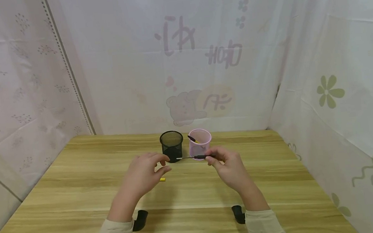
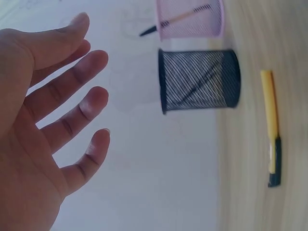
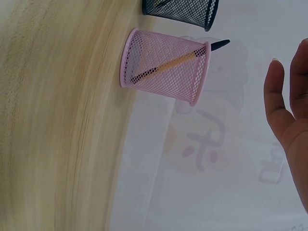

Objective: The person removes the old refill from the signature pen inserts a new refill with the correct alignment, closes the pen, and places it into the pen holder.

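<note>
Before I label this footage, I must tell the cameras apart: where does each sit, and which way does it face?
Head: worn on the head, facing forward and down at the table; left hand, right hand and sleeves show.
Left wrist: on that wrist, facing the black cup, its picture turned sideways; the left hand shows.
Right wrist: on that wrist, facing the pink cup, also sideways; part of the right hand shows at right.
Shared: both wrist views show the black cup and the pink cup with a pen in it.
</note>
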`<state>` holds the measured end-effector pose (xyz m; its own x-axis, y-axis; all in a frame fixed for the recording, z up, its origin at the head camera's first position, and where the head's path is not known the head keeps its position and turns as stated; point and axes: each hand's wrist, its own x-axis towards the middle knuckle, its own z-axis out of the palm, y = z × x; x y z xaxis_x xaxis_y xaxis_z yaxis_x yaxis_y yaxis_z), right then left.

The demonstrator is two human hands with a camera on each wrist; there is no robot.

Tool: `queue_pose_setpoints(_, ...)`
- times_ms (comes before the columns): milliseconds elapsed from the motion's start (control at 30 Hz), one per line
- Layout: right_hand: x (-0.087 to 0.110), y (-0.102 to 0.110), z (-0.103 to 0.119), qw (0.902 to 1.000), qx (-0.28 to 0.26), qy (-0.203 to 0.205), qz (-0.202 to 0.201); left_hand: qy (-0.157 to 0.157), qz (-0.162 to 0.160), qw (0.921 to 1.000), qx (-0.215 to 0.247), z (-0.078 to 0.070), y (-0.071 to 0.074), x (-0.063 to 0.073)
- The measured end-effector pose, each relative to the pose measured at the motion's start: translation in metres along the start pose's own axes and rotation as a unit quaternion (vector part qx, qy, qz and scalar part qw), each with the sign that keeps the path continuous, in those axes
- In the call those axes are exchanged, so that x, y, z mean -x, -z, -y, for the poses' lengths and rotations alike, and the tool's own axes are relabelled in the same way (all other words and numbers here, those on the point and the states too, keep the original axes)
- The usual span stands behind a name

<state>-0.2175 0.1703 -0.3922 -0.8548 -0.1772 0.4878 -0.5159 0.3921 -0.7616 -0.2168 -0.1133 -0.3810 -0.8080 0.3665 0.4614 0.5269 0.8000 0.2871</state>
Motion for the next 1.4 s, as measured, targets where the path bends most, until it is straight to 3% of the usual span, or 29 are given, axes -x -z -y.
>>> queue_pose_setpoints(167,0.000,-0.001,0.000,0.9999,0.004,0.010,0.005,-0.022,-0.028,0.9992,0.018,-0.010,0.001,-0.001)
queue_pose_setpoints(367,-0.002,-0.003,0.002,0.9998,0.009,0.015,0.007,-0.069,-0.063,0.9955,0.017,-0.019,0.000,-0.009)
queue_pose_setpoints(533,-0.003,-0.004,0.005,0.9998,0.013,0.006,0.013,-0.094,-0.073,0.9928,0.014,-0.024,-0.003,-0.017)
queue_pose_setpoints(867,-0.004,-0.005,0.006,0.9996,0.011,-0.011,0.021,-0.096,-0.055,0.9938,0.009,-0.031,-0.011,-0.021)
queue_pose_setpoints(1400,-0.003,-0.008,0.005,0.9995,0.008,-0.006,0.029,-0.100,-0.063,0.9930,-0.007,-0.038,-0.016,-0.023)
